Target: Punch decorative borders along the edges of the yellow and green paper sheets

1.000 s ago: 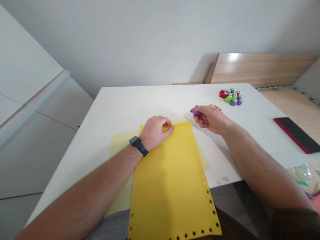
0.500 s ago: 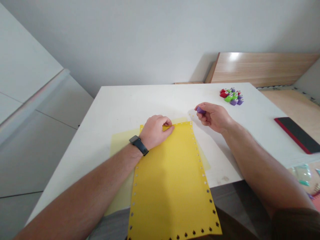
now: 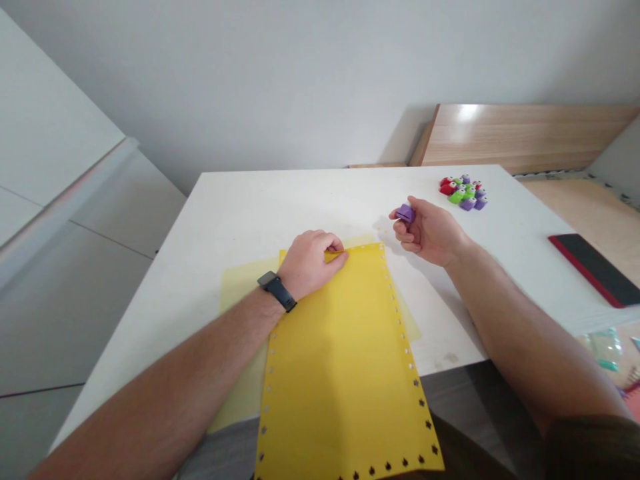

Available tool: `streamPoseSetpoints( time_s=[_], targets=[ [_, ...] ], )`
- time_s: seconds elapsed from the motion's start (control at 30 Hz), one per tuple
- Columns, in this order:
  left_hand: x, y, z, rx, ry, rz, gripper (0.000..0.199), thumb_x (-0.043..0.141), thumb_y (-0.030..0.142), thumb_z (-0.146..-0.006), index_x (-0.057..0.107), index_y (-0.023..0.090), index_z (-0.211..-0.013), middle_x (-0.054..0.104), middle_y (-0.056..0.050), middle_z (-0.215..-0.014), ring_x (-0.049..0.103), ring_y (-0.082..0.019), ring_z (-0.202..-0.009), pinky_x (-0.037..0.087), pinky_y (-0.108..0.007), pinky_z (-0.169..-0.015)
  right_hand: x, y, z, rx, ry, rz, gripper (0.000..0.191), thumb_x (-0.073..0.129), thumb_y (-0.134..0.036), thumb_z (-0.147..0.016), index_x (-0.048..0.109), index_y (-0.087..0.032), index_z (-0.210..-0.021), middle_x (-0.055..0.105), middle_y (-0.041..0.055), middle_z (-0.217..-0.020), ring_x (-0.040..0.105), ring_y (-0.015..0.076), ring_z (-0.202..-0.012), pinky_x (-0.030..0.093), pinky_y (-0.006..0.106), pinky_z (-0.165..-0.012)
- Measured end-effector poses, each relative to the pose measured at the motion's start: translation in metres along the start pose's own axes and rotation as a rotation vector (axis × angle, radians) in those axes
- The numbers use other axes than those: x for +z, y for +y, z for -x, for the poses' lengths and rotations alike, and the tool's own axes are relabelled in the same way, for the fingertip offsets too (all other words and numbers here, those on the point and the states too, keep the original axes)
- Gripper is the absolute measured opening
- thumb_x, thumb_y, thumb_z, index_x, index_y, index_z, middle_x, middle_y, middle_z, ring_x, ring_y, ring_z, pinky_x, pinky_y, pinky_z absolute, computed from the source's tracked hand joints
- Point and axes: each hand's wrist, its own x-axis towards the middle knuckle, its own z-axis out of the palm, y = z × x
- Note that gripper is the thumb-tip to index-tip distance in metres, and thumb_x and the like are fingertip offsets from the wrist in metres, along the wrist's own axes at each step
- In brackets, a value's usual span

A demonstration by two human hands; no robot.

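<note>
One purple punch (image 3: 405, 213) pinched in right hand (image 3: 434, 231), yellow sheet (image 3: 350, 353) pinched in left hand (image 3: 309, 264)

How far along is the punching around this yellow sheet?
Holes line the visible sides and near edge of the yellow sheet. Left hand pinches the far edge; right hand holds a purple punch. Any left are probably along that far edge, partly hidden.
</note>
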Motion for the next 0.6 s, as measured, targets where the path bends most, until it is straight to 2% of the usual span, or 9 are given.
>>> streamPoseSetpoints(
  time_s=[0.17,0.37,0.6],
  targets=[
    [0.0007,-0.0007,0.0002,0.001,0.004,0.012,0.011,0.066,0.031,-0.088,0.067,0.020,-0.085,0.071,-0.003,-0.088,0.064,-0.022,-0.087,0.047,-0.037,-0.081,-0.0012,0.0004,-0.0019,0.008,0.001,-0.059,0.044,0.034,-0.052,-0.102,0.059,-0.019,-0.085,0.053,0.0007,-0.061,0.038,0.0107,-0.044,0.017,0.025,-0.039],
    [0.0007,-0.0011,0.0004,0.002,0.006,0.004,0.012,0.066,0.032,-0.088,0.066,0.021,-0.084,0.071,-0.003,-0.087,0.063,-0.022,-0.086,0.047,-0.037,-0.081,-0.0005,0.0012,-0.0019,0.018,0.039,-0.020,0.053,0.026,-0.060,-0.103,0.058,-0.021,-0.084,0.052,0.0001,-0.053,0.035,0.0108,-0.037,0.015,0.025,-0.037],
    [0.0004,-0.0007,0.0002,0.004,0.009,0.004,0.011,0.067,0.031,-0.088,0.067,0.020,-0.085,0.070,-0.003,-0.087,0.063,-0.021,-0.086,0.047,-0.037,-0.081,-0.0011,0.0030,-0.0045,-0.013,0.076,0.076,0.054,0.027,-0.064,-0.101,0.057,-0.022,-0.085,0.057,0.0010,-0.055,0.040,0.0104,-0.037,0.018,0.024,-0.036]
  ],
)
